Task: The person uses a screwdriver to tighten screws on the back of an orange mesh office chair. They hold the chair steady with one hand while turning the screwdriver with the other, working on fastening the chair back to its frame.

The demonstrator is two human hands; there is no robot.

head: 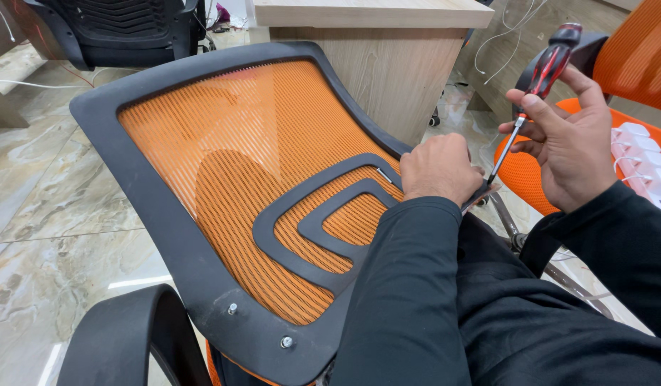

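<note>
Screwdriver (538,93) in right hand (570,146), handle up-right, tip down-left beside left hand (439,168).

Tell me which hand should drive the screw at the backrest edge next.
Right, probably: the right hand grips the screwdriver, its tip at the edge, while the left hand rests on the backrest.

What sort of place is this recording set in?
Probably an office or a furniture assembly room. The left hand rests on an orange mesh chair back while the right hand holds a screwdriver. A wooden desk, another chair and a marble-look tile floor surround them.
</note>
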